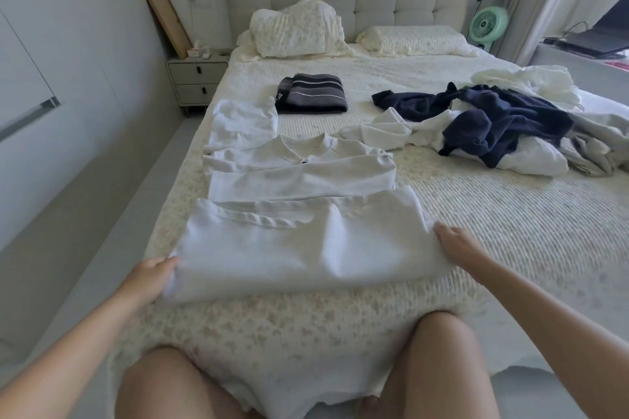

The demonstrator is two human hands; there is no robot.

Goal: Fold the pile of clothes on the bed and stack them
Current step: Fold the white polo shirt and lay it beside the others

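A white shirt point(306, 248) lies partly folded across the near left of the bed point(510, 248). My left hand point(153, 277) grips its left edge, fingers curled round the cloth. My right hand point(457, 243) rests at its right edge with fingers on the fabric. Beyond it lie a light grey collared shirt point(299, 167) and another white garment point(243, 122). A folded dark striped piece point(311, 93) sits farther back. The unfolded pile point(493, 126) of navy, white and grey clothes spreads on the right side.
Two pillows point(296, 29) lean at the padded headboard. A nightstand point(197, 80) stands left of the bed, a green fan point(490, 22) and a laptop point(599, 37) to the right. My bare knees press against the bed's foot.
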